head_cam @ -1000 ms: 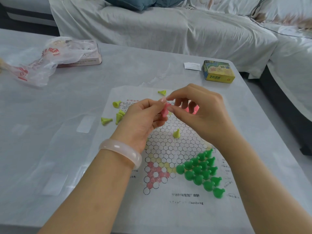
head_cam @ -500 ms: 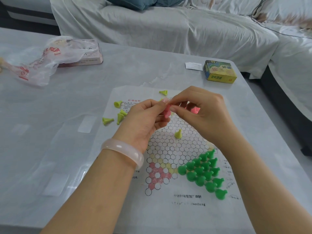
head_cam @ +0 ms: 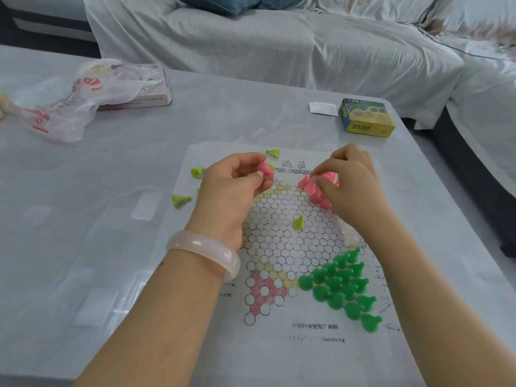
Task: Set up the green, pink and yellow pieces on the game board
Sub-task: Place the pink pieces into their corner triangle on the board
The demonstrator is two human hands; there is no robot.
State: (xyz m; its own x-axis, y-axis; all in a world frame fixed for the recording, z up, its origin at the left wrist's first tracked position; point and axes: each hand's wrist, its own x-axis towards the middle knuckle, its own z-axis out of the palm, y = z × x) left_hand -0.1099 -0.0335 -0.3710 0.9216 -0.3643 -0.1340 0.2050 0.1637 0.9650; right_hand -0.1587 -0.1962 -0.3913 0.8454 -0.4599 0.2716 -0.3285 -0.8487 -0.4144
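Note:
A paper game board [head_cam: 284,247] printed with circles lies on the table. Several green pieces [head_cam: 342,283] stand in its near right corner. My left hand [head_cam: 231,188] pinches a pink piece [head_cam: 264,168] above the board's far left part. My right hand [head_cam: 351,182] has its fingertips on a cluster of pink pieces [head_cam: 317,188] at the far right corner, pinching one. A single yellow piece [head_cam: 298,221] stands upright mid-board. More yellow pieces [head_cam: 181,200] lie toppled left of the board, another yellow piece [head_cam: 273,152] at its far edge.
A yellow-green game box [head_cam: 367,118] and a white slip [head_cam: 323,108] sit at the far right of the table. A crumpled plastic bag [head_cam: 69,101] over a pink box [head_cam: 150,90] lies far left. A covered sofa [head_cam: 279,43] stands beyond the table.
My hands, joined together over the board's far middle on a pink piece, have separated. The right moved right onto the pink cluster; the left keeps a pink piece.

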